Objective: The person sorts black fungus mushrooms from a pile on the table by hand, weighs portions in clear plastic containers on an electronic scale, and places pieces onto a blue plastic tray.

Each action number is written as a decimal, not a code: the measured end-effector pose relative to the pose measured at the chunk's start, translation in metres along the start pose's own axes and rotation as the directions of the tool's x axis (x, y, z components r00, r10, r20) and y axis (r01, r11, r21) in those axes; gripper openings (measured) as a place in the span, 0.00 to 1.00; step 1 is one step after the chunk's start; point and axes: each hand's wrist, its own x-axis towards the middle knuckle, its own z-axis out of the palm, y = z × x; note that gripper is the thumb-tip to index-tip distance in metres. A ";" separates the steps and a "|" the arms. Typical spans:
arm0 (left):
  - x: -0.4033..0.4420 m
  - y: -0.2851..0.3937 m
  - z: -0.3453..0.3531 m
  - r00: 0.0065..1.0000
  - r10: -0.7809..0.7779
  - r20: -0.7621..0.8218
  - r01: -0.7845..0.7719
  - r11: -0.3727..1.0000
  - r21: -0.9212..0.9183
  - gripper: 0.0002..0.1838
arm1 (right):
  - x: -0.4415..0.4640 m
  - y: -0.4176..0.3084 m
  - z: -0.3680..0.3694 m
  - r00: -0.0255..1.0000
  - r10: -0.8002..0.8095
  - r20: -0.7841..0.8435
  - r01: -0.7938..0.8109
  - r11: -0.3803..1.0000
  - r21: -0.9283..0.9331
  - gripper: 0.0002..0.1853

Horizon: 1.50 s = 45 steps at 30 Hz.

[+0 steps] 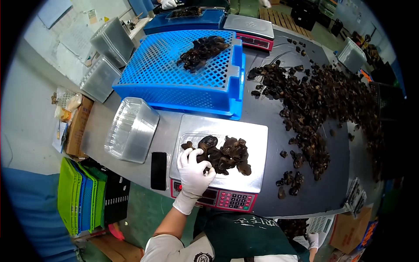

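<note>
My left hand (195, 174), in a white glove, is over the near-left edge of a clear plastic tray (192, 136) on a scale (257, 153). Its fingers are curled, with thumb and forefinger pinched at the dark wood ear mushrooms (233, 153) heaped in the tray. Down at the lower right, my right hand (312, 240), also gloved, is beside a white basket (322, 227) with dark mushrooms in it. The fingers of that hand are too small and partly hidden to read. A black phone (159, 170) lies left of the scale.
A stack of clear trays (132, 129) stands behind the phone. An upturned blue crate (170, 89) carries another filled tray. Loose mushrooms (312, 100) spread over the table's right side. A second scale (248, 28) sits at the back. Green and blue crates (72, 196) stand at lower left.
</note>
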 end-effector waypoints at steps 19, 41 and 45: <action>-0.065 -0.045 -0.091 0.818 -0.213 0.534 0.094 0.966 0.242 0.10 | 0.037 -0.053 -0.072 0.891 -0.098 -0.443 0.210 0.954 0.212 0.09; -0.002 0.009 -0.013 1.000 0.019 0.008 -0.019 0.999 0.044 0.09 | -0.026 -0.262 -0.038 0.713 -0.630 -0.308 0.696 0.690 0.200 0.07; 0.002 0.014 -0.006 0.999 0.009 0.054 -0.017 0.986 0.163 0.08 | -0.030 -0.268 -0.034 0.736 -0.620 -0.272 0.674 0.707 0.213 0.06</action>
